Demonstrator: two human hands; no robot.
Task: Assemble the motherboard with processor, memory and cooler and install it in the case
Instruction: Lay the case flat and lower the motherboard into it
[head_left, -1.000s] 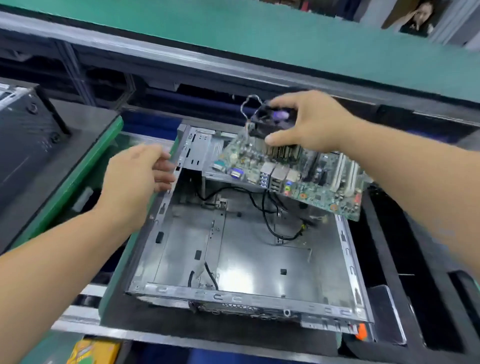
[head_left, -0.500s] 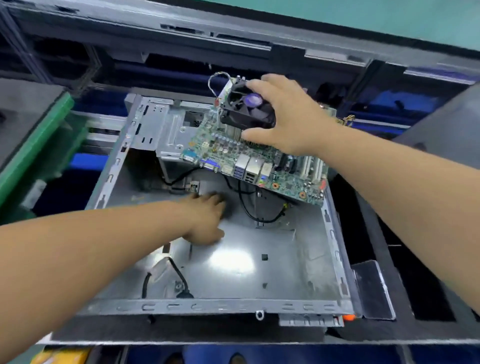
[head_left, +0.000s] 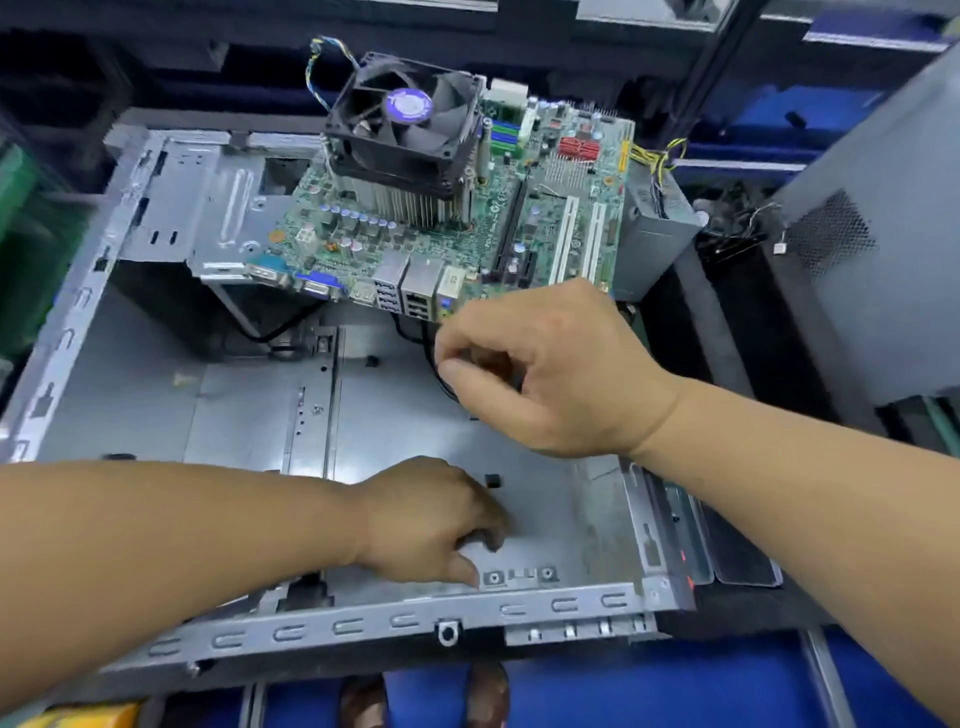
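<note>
Motherboard (head_left: 467, 218) with cooler (head_left: 402, 122) propped on far case (head_left: 395, 616) edge, beyond both hands. Right hand (head_left: 550, 374) pinching black cable (head_left: 441, 382). Left hand (head_left: 431, 519) curled on case floor, grip indeterminate.

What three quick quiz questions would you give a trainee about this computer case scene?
1. True or false: the motherboard lies flat on the floor of the case.
2. The fan stands on: A the motherboard, B the case floor, C the bench.
3. Short answer: which hand is nearer the motherboard?
Key: 1 false, it sits propped at the far end. 2 A. 3 the right hand.
</note>
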